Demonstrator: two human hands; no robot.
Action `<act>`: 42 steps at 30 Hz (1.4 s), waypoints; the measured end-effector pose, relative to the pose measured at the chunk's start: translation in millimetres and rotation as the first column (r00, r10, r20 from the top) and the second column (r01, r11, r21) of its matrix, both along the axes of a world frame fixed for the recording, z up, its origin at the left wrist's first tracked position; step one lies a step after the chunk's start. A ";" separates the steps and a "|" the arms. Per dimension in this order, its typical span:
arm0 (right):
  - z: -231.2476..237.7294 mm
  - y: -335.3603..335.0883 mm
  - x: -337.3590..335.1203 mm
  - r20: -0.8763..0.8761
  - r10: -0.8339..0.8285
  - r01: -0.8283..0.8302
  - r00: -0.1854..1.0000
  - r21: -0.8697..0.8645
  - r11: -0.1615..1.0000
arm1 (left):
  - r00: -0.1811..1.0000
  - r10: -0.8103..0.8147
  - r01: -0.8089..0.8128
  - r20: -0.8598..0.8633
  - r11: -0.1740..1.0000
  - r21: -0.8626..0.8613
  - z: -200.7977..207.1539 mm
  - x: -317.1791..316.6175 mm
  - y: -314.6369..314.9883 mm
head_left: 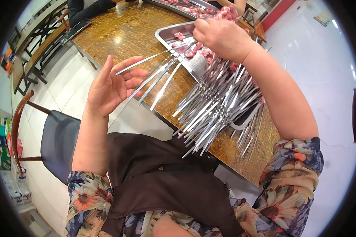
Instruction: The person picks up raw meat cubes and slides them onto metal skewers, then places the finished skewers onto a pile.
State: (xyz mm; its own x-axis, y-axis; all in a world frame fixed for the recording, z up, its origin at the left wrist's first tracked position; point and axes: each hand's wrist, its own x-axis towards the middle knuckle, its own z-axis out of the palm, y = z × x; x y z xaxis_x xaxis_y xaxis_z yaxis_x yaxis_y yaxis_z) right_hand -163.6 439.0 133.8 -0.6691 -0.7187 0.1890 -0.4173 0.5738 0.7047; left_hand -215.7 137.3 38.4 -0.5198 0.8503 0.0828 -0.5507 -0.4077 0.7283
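Count about 4 flat, shiny silver metal skewers [162,92] in a loose fan, reaching from the shallow, rectangular silver metal tray [163,36] out past the edge of the brown, wood-grained table [118,33] toward the left hand [114,86]. Notice just to their right a dense, crisscrossed heap of similar flat silver skewers [209,107], with small, moist, pink pieces of raw meat [179,36] scattered in the tray and more clustered about the heap's far ends.

Judge each skewer light and stiff, but the heap weighty, prone to tangling and likely slick with meat juice. Expect soft, slippery meat, apt to slide or squash under pressure. Take hold by the bare, flat near ends, well apart from the meat; pinch across the broad faces, and gather several together before lifting to limit twisting.

Find the left hand raised just beyond the table edge, on a nearly upright forearm, with thumb up, palm facing the fan, and fingers spread and slightly bent, clasping nothing. Cannot tell whether touching the nearest skewer ends or only overlapping them in view.

Find the right hand [225,39] stretched over the tray, back uppermost, from an outward-bent elbow, with fingers curled near the fan's far end. Cannot tell, with fingertips partly hidden, whether grasping skewers, meat or nothing.
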 end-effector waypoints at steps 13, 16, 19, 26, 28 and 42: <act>-39.7 -13.8 -14.8 0.391 -0.454 0.494 0.801 -0.004 0.869 | 0.565 0.194 -0.650 -0.802 0.704 -0.288 1.9 12.8 6.8; -31.7 -13.7 -8.8 0.412 -0.401 0.477 0.818 -0.095 0.874 | 0.124 -0.011 -0.802 -0.992 0.588 -0.107 10.3 20.5 13.1; -40.9 0.7 0.5 0.433 -0.409 0.494 0.803 -0.100 0.864 | -0.108 -0.171 -0.792 -0.979 0.610 -0.019 20.9 28.1 26.7; -21.5 -13.3 7.9 0.587 -0.601 0.763 0.542 -0.044 0.645 | 0.013 -0.304 -0.640 -0.952 0.729 -0.242 28.2 44.7 53.0; -17.3 -11.5 6.0 0.640 -0.577 0.772 0.507 -0.040 0.635 | 0.057 -0.326 -0.631 -0.944 0.721 -0.287 27.5 52.5 67.7; -42.3 50.9 -24.3 0.515 -0.546 0.708 0.661 -0.186 0.682 | 0.056 -0.334 -0.400 -0.941 0.856 -0.328 17.5 41.9 91.3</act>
